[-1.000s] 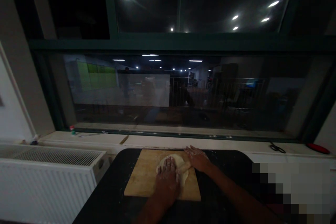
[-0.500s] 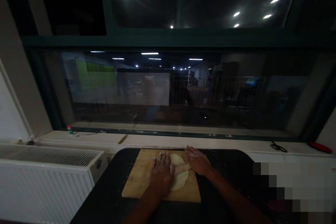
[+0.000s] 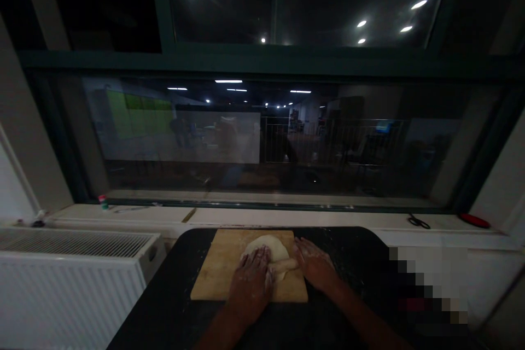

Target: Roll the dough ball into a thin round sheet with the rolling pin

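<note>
A flat, pale sheet of dough (image 3: 274,245) lies on a wooden board (image 3: 217,265). Across its near part rests a light wooden rolling pin (image 3: 284,266). My left hand (image 3: 251,279), dusted with flour, is flat over the pin's left end, its stretched fingers reaching onto the dough. At the other end, my right hand (image 3: 315,263) touches the pin with its fingers extended forward past the board's right edge. The palms hide both ends of the pin, and my left hand covers part of the dough.
The board lies on a black table (image 3: 172,290) with flour specks. Behind it, a windowsill holds scissors (image 3: 418,222), a red-rimmed dark object (image 3: 473,221) and a small red-and-green container (image 3: 103,202). A white radiator (image 3: 74,284) stands at the left, below a dark reflecting window (image 3: 262,175).
Relative to the board, the dough lies farther left and more of its far part shows beyond the pin. Both hands remain on the pin. The view has shifted slightly right.
</note>
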Demonstrator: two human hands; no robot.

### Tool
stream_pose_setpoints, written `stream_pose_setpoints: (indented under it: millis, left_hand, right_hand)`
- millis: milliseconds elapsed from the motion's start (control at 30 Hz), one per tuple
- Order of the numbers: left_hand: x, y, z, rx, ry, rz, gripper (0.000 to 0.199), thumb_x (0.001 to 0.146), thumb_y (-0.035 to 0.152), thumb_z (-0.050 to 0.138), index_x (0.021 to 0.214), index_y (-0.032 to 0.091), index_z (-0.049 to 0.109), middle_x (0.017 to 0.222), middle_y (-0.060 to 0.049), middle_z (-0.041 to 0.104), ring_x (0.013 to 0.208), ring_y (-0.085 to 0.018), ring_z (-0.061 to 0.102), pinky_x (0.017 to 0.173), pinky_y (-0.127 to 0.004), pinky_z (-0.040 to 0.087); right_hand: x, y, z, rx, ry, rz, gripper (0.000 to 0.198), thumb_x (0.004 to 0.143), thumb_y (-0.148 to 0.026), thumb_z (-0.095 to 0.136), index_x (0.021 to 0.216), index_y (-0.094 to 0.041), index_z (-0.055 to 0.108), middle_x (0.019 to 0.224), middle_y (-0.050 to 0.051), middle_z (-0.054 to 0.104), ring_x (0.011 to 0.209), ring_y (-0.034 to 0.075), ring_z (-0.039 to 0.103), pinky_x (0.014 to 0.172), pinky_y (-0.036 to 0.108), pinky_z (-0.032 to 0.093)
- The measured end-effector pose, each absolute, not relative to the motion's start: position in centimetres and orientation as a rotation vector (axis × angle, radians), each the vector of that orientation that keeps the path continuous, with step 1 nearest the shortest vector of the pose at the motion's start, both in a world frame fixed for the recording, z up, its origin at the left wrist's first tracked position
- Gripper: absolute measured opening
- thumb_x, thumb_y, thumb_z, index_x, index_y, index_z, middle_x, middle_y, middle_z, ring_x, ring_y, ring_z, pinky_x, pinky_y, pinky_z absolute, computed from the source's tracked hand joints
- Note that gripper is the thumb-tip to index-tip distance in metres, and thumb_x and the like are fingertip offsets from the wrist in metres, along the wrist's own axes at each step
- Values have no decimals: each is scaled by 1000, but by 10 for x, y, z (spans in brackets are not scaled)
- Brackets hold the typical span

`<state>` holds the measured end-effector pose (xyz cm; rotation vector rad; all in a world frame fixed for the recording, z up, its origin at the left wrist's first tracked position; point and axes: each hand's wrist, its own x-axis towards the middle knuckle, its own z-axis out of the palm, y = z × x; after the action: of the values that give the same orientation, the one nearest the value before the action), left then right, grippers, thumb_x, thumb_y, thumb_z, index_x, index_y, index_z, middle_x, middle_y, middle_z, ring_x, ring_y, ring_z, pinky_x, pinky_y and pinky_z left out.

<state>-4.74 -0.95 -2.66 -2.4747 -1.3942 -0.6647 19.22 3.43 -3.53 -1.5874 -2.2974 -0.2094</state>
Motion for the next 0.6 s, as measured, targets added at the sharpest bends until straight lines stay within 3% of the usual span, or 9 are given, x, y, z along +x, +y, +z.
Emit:
stream_pose_setpoints:
  millis: [200, 333, 500, 600]
  left_hand:
    - [-51, 25, -12, -2465, -1624, -421, 48, 102, 27, 28, 142, 12, 48, 150, -16, 47, 141, -32, 39, 113, -58, 36]
    - [-54, 32, -16, -2467, -1678, -351, 47, 101, 24, 26, 141, 15, 50, 152, -15, 44, 142, -33, 37, 111, -62, 35]
    - [-45, 29, -25, -2362, -1771, -469, 51, 102, 30, 26, 144, 10, 46, 150, -18, 45, 141, -34, 39, 112, -61, 35]
    - [-43, 25, -27, -2345, -1682, -538, 49, 101, 30, 31, 142, 9, 48, 147, -18, 50, 138, -34, 44, 111, -59, 38]
  right_hand:
    - [169, 119, -2, -1583, -2485, -24, 48, 104, -41, 30, 140, -22, 54, 153, 11, 43, 143, 28, 37, 113, 55, 34]
    - [158, 153, -3, -1470, -2543, -6, 45, 104, -43, 31, 134, -25, 60, 148, 6, 51, 139, 20, 43, 113, 42, 37]
    - [166, 152, -23, -1477, -2497, -54, 41, 102, -29, 35, 132, -21, 62, 140, 6, 59, 137, 18, 45, 115, 37, 36]
    - [179, 130, -33, -1488, -2476, -104, 41, 97, -19, 41, 132, -15, 62, 142, 10, 56, 140, 22, 41, 117, 40, 34]
